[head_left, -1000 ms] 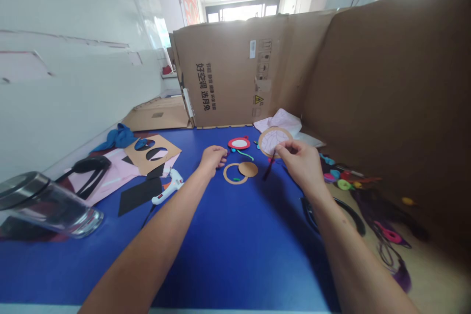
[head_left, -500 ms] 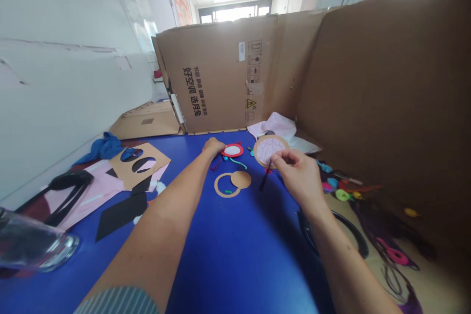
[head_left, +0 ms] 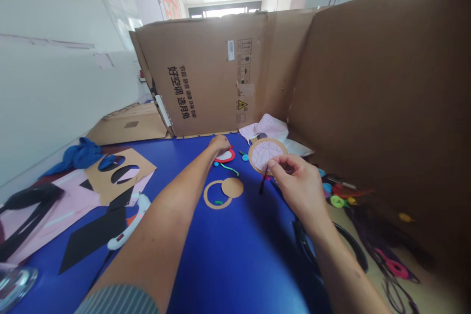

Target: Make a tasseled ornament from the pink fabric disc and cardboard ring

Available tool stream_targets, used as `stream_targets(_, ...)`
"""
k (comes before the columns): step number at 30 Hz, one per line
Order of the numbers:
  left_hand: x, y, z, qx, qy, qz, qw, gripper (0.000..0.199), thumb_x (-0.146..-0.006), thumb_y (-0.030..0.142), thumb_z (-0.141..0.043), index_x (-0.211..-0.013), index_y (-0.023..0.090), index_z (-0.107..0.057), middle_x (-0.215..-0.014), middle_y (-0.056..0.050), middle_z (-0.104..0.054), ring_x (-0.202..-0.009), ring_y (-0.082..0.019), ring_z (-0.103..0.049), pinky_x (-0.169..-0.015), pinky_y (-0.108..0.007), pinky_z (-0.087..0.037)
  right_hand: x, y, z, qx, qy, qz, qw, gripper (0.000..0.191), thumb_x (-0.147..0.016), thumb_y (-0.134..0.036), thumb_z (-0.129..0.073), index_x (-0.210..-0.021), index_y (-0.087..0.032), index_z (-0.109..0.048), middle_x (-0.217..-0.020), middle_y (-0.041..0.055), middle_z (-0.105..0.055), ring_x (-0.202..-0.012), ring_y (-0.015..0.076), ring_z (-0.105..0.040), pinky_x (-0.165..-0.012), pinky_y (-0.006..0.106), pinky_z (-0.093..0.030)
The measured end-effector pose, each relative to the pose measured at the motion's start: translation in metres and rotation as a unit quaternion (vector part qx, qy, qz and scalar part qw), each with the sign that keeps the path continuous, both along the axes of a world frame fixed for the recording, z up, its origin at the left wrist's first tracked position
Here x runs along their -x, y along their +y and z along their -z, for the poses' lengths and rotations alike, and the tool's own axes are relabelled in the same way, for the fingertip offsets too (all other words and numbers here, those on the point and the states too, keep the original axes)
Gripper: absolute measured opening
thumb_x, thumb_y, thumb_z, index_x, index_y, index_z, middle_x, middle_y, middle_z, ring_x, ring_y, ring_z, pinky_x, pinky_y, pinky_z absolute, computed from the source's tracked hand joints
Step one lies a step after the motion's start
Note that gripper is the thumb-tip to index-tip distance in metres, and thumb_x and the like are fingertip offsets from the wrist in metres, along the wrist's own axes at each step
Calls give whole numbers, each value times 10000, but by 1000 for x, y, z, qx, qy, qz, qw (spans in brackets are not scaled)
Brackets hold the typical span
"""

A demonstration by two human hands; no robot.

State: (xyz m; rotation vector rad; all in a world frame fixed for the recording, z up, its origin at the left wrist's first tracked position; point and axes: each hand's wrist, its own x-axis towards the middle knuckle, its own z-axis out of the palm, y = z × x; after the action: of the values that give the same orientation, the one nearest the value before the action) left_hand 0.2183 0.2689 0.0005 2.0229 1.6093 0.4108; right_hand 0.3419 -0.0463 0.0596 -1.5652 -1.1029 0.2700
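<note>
My right hand (head_left: pixel 296 181) pinches a cardboard ring (head_left: pixel 267 155) filled with pink paper webbing, and a dark strand (head_left: pixel 262 184) hangs below it. My left hand (head_left: pixel 220 143) lies over the far edge of a red ring with a white centre (head_left: pixel 225 156), hiding part of it. Nearer me on the blue table mat (head_left: pixel 235 274) lie a thin cardboard ring (head_left: pixel 210 204) and a cardboard disc (head_left: pixel 232 187), overlapping slightly. A curly green strip (head_left: pixel 230 170) lies between the red ring and the disc.
At the left lie a cardboard stencil with cut-outs (head_left: pixel 119 176), black paper (head_left: pixel 91 235), a white glue gun (head_left: pixel 127 223) and blue cloth (head_left: pixel 79 154). Cardboard walls (head_left: pixel 198 76) rise behind and right. Colourful craft pieces (head_left: pixel 336 191) and dark cords lie right of the mat.
My left hand has moved from beside the red ring onto its far edge. My right hand keeps the webbed ring. The view has swung left, and the glass jar has nearly left the frame.
</note>
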Motion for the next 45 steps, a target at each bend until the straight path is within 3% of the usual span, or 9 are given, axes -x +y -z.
stream_targets(6,-12,-1,6,9,-2,-10,1000,153,-664,197,-872,-722,186,-730,-679,-51,-720,-753,-240,-715,-638,-280,-486,2,-2,-2,3,-3,-1,1000,234,-875,-395,-649,-819,-214,-787,-852,37,-777,-765,215,-672,-737,326,-459)
stream_targets(10,-7,-10,-4,20,-49,-6,999,105,-729,201,-830,-740,163,-733,-583,-27,-656,-606,-197,-661,-579,-268,-465,3,-4,-5,-1,-2,-3,1000,232,-877,-390,-651,-819,-212,-787,-831,35,-767,-744,209,-662,-691,314,-447)
stream_targets(21,50,-42,-87,-80,-201,-18,976,71,-826,131,-727,-812,176,-675,-662,12,-639,-546,-100,-532,-581,-220,-439,3,-3,-4,-10,-19,-2,1000,252,-843,-404,-637,-778,-197,-764,-781,46,-744,-694,204,-615,-699,331,-424)
stream_targets(32,88,-86,-161,-176,-215,-32,960,109,-815,106,-715,-785,175,-636,-742,-11,-656,-649,-117,-556,-669,-253,-473,4,0,0,-4,-37,-3,999,255,-813,-401,-624,-742,-193,-754,-703,43,-713,-667,214,-599,-679,337,-403)
stream_targets(38,102,-125,-190,-203,-218,-18,954,114,-827,109,-703,-758,162,-630,-720,-16,-649,-647,-108,-552,-640,-228,-445,9,-1,-1,-1,-45,-15,999,254,-808,-391,-617,-714,-195,-748,-660,37,-680,-642,204,-573,-677,335,-388)
stream_targets(45,117,-173,-208,-138,-231,-7,963,102,-821,104,-723,-781,151,-642,-703,-2,-637,-594,-92,-540,-648,-240,-463,13,-5,-5,-4,-13,-29,1000,273,-801,-412,-637,-762,-179,-772,-642,31,-670,-604,191,-551,-650,329,-386)
